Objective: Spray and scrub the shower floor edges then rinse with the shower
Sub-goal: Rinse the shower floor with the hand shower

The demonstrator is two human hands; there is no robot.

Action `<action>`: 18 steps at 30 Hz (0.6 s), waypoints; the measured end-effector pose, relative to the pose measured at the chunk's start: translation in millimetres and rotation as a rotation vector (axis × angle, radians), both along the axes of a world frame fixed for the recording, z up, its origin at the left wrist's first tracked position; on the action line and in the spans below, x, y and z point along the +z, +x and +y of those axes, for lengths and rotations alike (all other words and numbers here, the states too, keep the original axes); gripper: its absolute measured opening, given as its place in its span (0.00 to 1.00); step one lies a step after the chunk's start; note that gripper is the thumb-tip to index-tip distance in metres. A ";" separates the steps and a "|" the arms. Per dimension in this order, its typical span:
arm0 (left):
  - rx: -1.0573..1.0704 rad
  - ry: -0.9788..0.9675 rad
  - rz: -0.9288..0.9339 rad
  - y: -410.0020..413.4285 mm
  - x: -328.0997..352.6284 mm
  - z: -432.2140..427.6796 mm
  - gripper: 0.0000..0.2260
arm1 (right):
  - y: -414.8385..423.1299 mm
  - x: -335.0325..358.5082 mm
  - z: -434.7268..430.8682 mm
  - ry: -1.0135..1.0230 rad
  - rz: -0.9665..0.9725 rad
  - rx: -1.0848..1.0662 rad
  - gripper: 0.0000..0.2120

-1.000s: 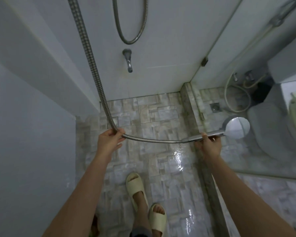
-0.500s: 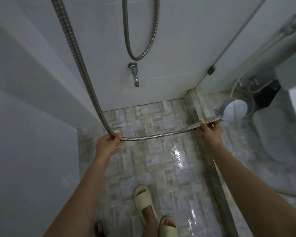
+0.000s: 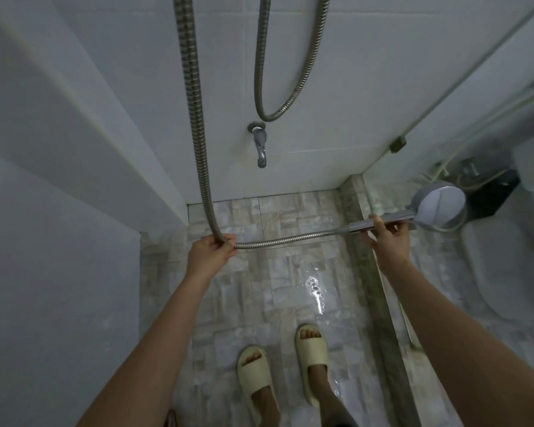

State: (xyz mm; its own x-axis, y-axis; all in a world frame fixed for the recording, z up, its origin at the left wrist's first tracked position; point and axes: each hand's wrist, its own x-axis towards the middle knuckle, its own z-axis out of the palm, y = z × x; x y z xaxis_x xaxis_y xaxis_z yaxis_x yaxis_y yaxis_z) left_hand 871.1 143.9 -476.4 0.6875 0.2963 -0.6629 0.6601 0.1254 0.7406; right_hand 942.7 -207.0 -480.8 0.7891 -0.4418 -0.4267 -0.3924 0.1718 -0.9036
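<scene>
Fingers (image 3: 374,220) of right hand (image 3: 392,241) grip shower head (image 3: 438,208), seemingly level, pointing right; left hand (image 3: 210,254) grips hose (image 3: 287,240).

Bare left forearm (image 3: 167,328), bare right forearm (image 3: 438,334), cream open-toe left slide (image 3: 253,386), matching right slide (image 3: 313,355), one wide strap each, on the floor (image 3: 259,288)

Around us, a home bathroom: wet shower floor (image 3: 278,272), wall tap (image 3: 259,146), metal shower hose (image 3: 195,118), toilet (image 3: 506,266) behind glass (image 3: 444,140).
</scene>
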 end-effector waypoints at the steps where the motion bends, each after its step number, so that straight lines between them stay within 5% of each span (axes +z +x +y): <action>1: 0.022 -0.010 0.000 -1.1 -2.5 3.6 0.05 | 2.3 -0.4 2.3 0.021 0.013 0.024 0.12; 10: 0.092 0.118 0.011 -27.6 2.3 33.2 0.10 | -1.8 -18.8 39.1 0.151 0.146 0.277 0.07; 18: 0.066 0.456 -0.015 -71.0 12.7 82.7 0.05 | -8.2 -30.4 94.1 0.287 0.226 0.461 0.06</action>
State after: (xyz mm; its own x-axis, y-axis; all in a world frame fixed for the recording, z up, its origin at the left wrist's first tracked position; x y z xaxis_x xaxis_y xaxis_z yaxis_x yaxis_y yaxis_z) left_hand 800.1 226.6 -463.7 0.6659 0.5992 -0.4445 0.6502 -0.1739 0.7396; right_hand 934.5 -112.9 -511.2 0.7481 0.0831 -0.6584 -0.6620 0.1630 -0.7316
